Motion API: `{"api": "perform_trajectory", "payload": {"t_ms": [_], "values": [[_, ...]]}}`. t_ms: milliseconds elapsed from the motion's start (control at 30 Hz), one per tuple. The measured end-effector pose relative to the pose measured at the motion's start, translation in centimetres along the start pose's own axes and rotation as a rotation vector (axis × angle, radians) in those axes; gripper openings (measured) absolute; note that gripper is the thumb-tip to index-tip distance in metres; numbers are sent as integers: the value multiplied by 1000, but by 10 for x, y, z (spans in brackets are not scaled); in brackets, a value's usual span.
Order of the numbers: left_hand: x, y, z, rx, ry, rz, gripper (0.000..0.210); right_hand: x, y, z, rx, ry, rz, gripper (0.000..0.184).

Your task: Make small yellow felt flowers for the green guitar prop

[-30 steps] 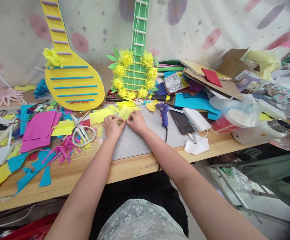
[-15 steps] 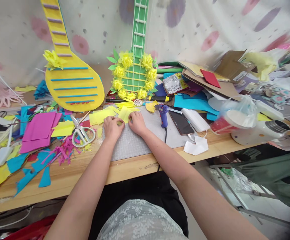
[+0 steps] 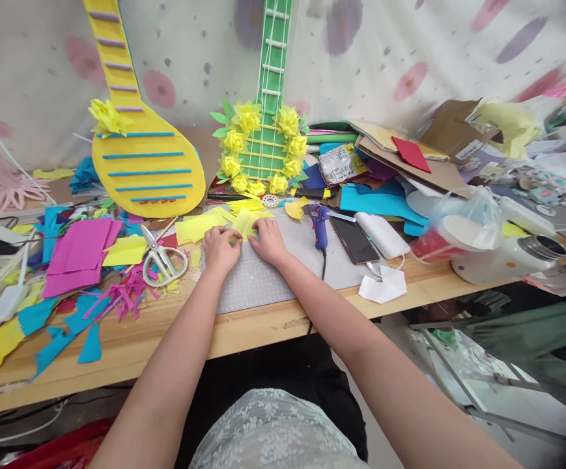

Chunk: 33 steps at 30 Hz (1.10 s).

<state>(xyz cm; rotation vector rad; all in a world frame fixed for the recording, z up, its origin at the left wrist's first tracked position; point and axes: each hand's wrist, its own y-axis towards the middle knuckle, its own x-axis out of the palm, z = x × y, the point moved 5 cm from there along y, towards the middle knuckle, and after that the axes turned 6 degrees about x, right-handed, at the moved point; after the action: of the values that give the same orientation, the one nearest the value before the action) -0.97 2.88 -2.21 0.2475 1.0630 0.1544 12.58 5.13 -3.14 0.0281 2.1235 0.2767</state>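
The yellow paper lies on the grey cutting mat, toward its far left part, between the two hands. The left hand is curled at the paper's near left edge, thumb and forefinger close together; whether it pinches the paper or only presses it, I cannot tell. The right hand is bent over the near right edge, fingertips down and close to the left ones; its grip is equally unclear.

Between the forearms, the mat's gridded surface shows from the hands down to its front edge, and a strip of wooden table runs beyond that to the table's own front edge. On the far side, room is tight: yellow strips and a white disc sit just past the paper, before the green instrument. To the left, a yellow sheet comes close to the left hand, with scissors farther out. To the right, mat surface separates the right hand from the glue gun, whose cable passes under the right forearm.
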Motion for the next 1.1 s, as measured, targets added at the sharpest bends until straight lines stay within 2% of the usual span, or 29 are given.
{"api": "perform_trajectory", "payload": {"t_ms": [233, 500, 600, 733, 933, 1100], "values": [[-3, 2, -7, 57, -81, -38, 40, -1, -1, 0, 3, 21, 2, 18], [-10, 0, 2, 178, -31, 39, 31, -16, -3, 9, 78, 259, 126, 14], [-8, -3, 9, 170, -1, 29, 31, -17, -4, 11, 102, 330, 102, 15], [0, -6, 15, 186, 73, -34, 27, -14, -6, 8, 35, 382, 48, 21], [0, -8, 19, 244, 133, -44, 21, -14, -11, -1, -72, 287, -29, 31], [-7, -7, 22, 385, 61, -77, 38, -14, -11, 1, -57, 234, -43, 33]]}}
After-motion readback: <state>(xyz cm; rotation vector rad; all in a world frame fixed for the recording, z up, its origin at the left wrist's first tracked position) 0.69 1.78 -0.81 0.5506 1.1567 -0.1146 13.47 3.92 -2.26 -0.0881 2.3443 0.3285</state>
